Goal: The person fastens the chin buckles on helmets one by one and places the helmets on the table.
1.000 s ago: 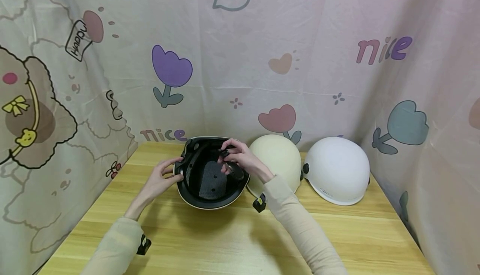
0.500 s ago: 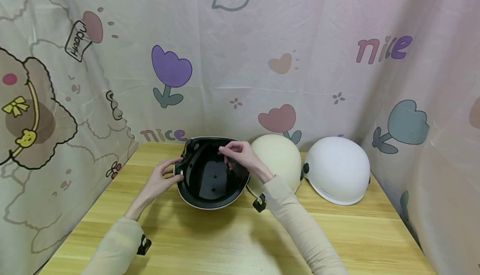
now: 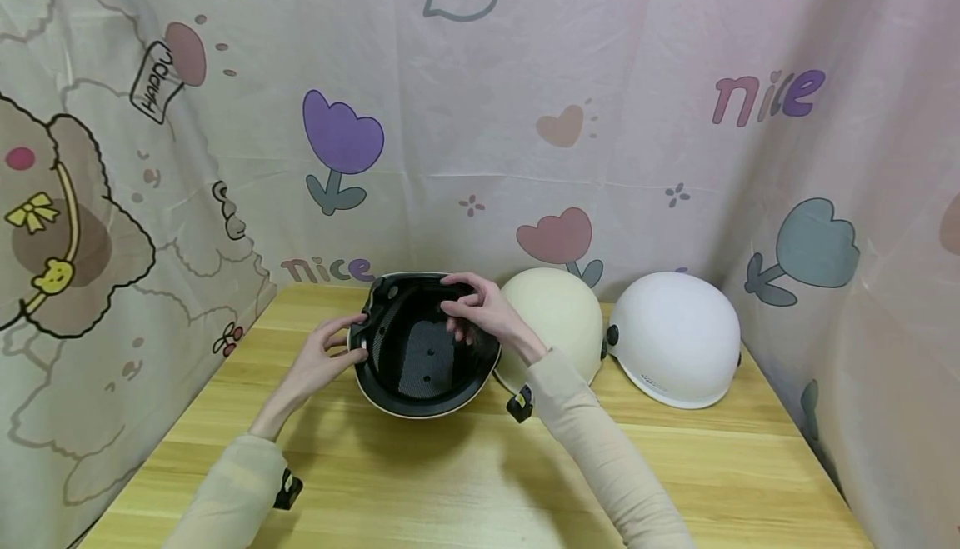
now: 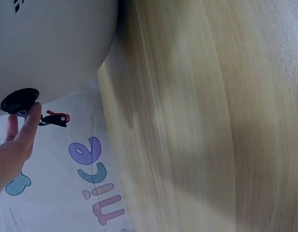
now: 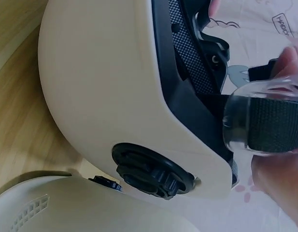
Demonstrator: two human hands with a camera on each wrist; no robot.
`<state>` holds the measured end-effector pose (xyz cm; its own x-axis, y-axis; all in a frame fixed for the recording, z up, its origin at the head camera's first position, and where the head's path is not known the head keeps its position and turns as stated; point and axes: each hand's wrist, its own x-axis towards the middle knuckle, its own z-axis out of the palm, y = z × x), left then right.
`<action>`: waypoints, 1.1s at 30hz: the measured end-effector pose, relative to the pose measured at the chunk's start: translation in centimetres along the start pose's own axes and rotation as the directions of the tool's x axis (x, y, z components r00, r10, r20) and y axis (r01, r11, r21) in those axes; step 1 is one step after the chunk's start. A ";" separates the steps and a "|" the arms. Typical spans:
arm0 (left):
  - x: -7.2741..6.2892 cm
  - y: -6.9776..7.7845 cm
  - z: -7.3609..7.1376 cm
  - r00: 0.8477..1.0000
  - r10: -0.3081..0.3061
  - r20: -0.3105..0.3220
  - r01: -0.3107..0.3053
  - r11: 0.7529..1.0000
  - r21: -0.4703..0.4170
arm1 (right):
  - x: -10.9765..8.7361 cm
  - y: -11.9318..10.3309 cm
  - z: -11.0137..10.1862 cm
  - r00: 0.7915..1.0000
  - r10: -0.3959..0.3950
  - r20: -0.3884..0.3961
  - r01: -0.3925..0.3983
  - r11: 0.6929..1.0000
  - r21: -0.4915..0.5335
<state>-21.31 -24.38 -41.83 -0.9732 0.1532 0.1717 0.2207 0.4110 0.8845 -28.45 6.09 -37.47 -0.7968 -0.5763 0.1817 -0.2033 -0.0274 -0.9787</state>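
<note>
An upturned cream helmet with a black lining shows its inside in the head view. My left hand grips its left rim; in the left wrist view the fingertips touch a black round knob on the shell. Beside them hangs a black buckle with a red tab. My right hand is over the helmet's right side, thumb and index finger apart. In the right wrist view it holds a black chin strap in a clear plastic sleeve, which partly hides the fingers.
A second cream helmet stands dome up, close against the right of the upturned one. Right of that stands a white helmet, also dome up. All are near the back edge of the wooden table, before a printed cloth.
The right hand's thumb and index finger came together half a second ago and are apart again now. A dark piece seen at the fingers earlier no longer shows. The left hand keeps its place.
</note>
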 end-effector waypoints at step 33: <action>-0.1 0.1 0.0 1.000 0.004 -0.008 -0.004 1.000 0.022 | 0.2 -0.2 0.6 1.000 0.000 0.027 -0.002 0.997 0.083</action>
<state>-21.21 -24.40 -41.77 -0.9727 0.1478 0.1789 0.2261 0.4303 0.8739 -28.23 5.54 -37.32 -0.7812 -0.5981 0.1790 -0.1538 -0.0936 -0.9837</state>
